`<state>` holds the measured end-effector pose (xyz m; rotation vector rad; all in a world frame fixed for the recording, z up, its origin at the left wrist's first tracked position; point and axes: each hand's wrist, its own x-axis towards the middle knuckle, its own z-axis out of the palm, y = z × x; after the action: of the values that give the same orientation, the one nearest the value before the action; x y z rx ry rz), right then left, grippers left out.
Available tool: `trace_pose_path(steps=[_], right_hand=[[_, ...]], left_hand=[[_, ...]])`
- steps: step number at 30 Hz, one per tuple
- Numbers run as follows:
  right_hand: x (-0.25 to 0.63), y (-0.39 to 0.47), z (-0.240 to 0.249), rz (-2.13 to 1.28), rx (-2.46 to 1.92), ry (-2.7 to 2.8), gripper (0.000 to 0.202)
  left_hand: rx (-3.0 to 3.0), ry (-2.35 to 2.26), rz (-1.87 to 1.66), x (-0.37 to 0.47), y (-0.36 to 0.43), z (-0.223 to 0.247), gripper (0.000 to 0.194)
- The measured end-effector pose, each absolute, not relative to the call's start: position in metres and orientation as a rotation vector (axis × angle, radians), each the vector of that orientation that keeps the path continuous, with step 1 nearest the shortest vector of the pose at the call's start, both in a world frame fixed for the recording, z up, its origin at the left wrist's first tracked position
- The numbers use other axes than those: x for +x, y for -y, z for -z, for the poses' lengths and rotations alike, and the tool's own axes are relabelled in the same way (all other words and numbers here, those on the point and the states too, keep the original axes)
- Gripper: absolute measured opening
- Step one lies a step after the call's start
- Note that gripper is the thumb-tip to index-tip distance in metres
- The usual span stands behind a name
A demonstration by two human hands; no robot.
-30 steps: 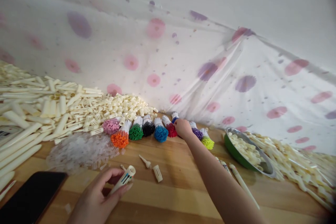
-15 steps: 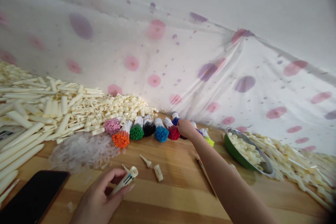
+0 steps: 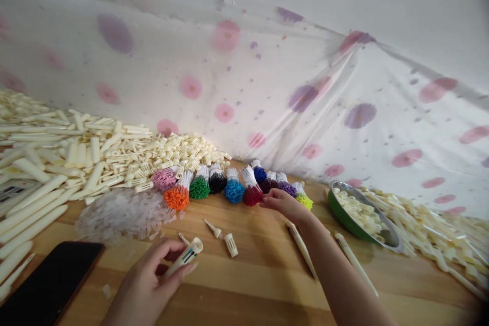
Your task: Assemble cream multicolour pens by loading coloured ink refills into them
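Note:
Low on the left, my left hand (image 3: 155, 275) is closed around a cream slotted multicolour pen barrel (image 3: 185, 257). Its open end faces up and right, and coloured bits show in its slots. My right hand (image 3: 284, 204) is beside the bundle of red-tipped refills (image 3: 252, 194), fingers pinched together. What they hold, if anything, is too small to tell. Behind that hand stand refill bundles with dark blue (image 3: 260, 172), maroon (image 3: 269, 181), purple (image 3: 287, 187) and yellow tips (image 3: 304, 199). A slotted cap (image 3: 231, 245) and a pointed cream piece (image 3: 213, 228) lie between my hands.
Blue (image 3: 234, 191), black, green, orange and pink refill bundles stand leftward. Clear plastic pieces (image 3: 122, 214), a phone (image 3: 53, 282) and heaped cream pen parts (image 3: 91, 147) fill the left. Rightward lie two pens (image 3: 301, 249), a green bowl (image 3: 344, 219) and another heap.
My right hand has drawn back from the rear bundles toward me, down beside the red one. The maroon bundle and a second pen now show. My left hand keeps its hold.

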<state>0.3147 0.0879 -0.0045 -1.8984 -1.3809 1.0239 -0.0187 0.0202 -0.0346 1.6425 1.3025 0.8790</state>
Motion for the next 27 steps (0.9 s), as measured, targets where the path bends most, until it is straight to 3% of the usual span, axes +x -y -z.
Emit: trace_pose_path(steps=[18, 23, 27], right_hand=[[0.287, -0.091, 0.046, -1.060, -1.443, 0.867, 0.023], [0.282, -0.077, 0.029, -0.993, -1.429, 0.936, 0.015], [0.273, -0.048, -0.004, -1.004, -1.449, 1.088, 0.028]], left_hand=[[1.662, -1.296, -0.865, -0.016, -0.019, 0.030, 0.018], [1.679, -1.288, -0.924, -0.016, -0.017, 0.025, 0.015], [1.735, -1.259, -1.000, -0.016, -0.019, 0.024, 0.010]])
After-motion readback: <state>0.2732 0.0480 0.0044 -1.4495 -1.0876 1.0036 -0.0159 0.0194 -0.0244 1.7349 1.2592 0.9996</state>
